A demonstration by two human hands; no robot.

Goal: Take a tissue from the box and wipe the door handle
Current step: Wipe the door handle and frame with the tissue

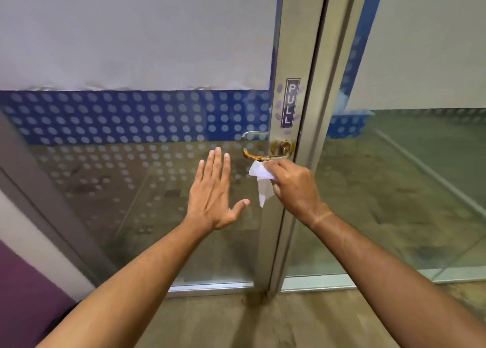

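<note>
A metal lever door handle [256,155], smeared with brown grime around its base, sticks out to the left from the door's metal stile. My right hand [294,187] is closed on a white tissue [260,180], just below the handle, with the tissue's upper edge touching the lever's underside. The rest of the tissue hangs down. My left hand [214,192] is flat with fingers spread against the glass pane, left of the handle, holding nothing. The tissue box is not in view.
The glass door [147,189] has a blue dotted band and frosted film above. A "PULL" sticker [292,102] sits on the metal stile [297,58] above the handle. A second glass panel [407,176] is on the right. A purple wall [23,289] is at lower left.
</note>
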